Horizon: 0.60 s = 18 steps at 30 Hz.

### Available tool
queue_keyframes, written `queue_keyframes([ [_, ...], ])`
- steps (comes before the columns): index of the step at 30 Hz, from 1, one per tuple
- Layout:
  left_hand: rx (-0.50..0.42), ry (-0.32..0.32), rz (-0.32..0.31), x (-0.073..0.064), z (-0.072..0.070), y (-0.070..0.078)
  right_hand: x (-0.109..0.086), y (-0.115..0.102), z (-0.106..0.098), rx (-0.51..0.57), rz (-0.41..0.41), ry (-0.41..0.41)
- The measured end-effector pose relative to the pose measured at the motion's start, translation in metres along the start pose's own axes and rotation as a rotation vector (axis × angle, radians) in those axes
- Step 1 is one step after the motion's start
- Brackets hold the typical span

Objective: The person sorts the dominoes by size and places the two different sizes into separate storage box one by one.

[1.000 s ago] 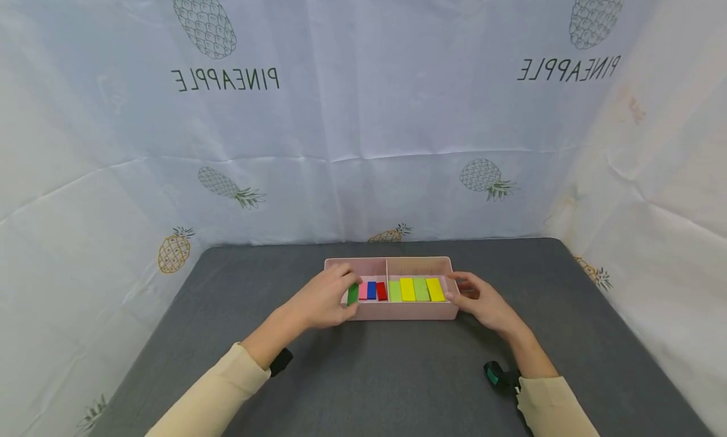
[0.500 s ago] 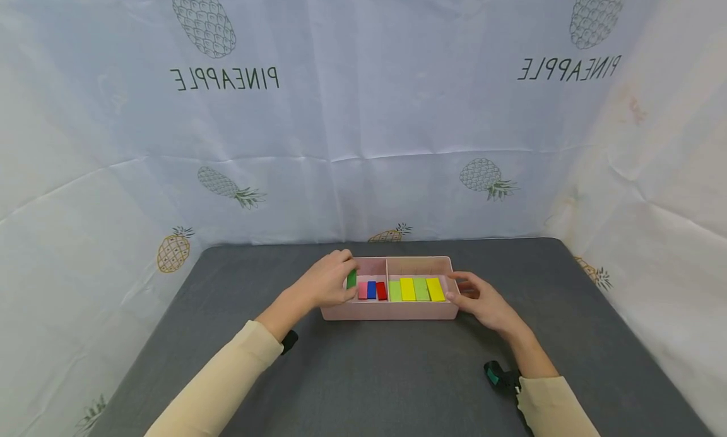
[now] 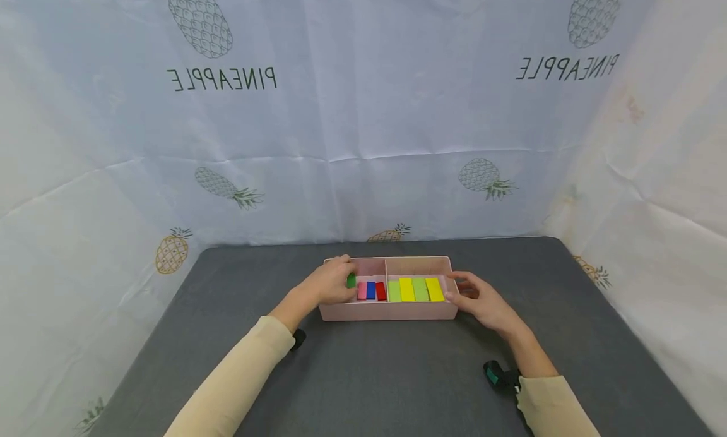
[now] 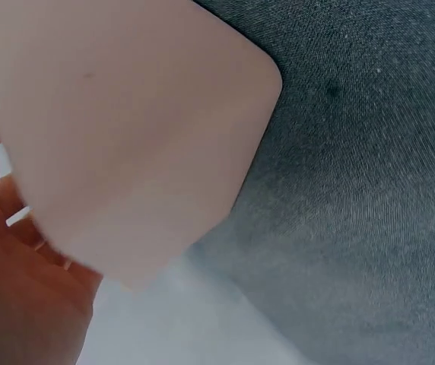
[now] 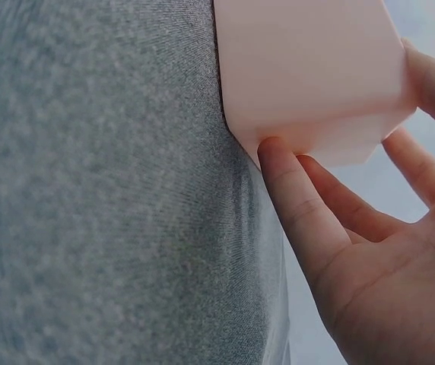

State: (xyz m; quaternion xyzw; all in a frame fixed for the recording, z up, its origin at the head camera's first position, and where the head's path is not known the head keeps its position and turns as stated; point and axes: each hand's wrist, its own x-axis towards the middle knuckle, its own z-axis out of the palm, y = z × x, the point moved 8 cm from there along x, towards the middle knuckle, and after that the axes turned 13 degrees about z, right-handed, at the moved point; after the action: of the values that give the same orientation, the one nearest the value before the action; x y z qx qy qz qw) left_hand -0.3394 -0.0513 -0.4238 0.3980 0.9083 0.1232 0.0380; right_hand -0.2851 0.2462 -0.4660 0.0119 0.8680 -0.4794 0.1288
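Observation:
A shallow pink box with one divider stands on the dark table. My left hand is over its left compartment, thumb and fingers pinching a green block, mostly covered by the fingers. Beside it lie a pink block, a blue block and a red block. Light green blocks alternate with yellow blocks in the right compartment. At the box's right end my right hand holds it, thumb at the rim; the right wrist view shows fingertips against the end wall.
The grey tabletop extends around the box on all sides. A white curtain printed with pineapples hangs behind the table and along both sides. Black wrist devices sit at both sleeves.
My left hand shifted slightly back and left with the green block, uncovering more of the pink block, then stayed near there as its forearm swung right. The right hand holds its place.

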Motion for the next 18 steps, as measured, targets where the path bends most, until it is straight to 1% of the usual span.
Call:
queue_keyframes([
  [3,0.004,-0.040,-0.008,0.004,0.007,-0.001,0.000,0.001,0.000,0.008,0.002,-0.002],
  [6,0.012,-0.078,-0.024,0.007,0.010,-0.001,0.000,0.000,0.001,0.005,-0.006,-0.005],
  [11,0.033,-0.133,-0.049,0.012,0.015,-0.002,-0.001,0.000,-0.001,0.005,0.003,0.002],
  [15,0.055,-0.161,-0.051,0.014,0.020,-0.003,-0.001,0.000,-0.001,0.002,0.008,-0.001],
  [18,0.048,-0.158,-0.050,0.015,0.022,-0.003,-0.001,0.001,-0.002,-0.001,0.013,0.003],
])
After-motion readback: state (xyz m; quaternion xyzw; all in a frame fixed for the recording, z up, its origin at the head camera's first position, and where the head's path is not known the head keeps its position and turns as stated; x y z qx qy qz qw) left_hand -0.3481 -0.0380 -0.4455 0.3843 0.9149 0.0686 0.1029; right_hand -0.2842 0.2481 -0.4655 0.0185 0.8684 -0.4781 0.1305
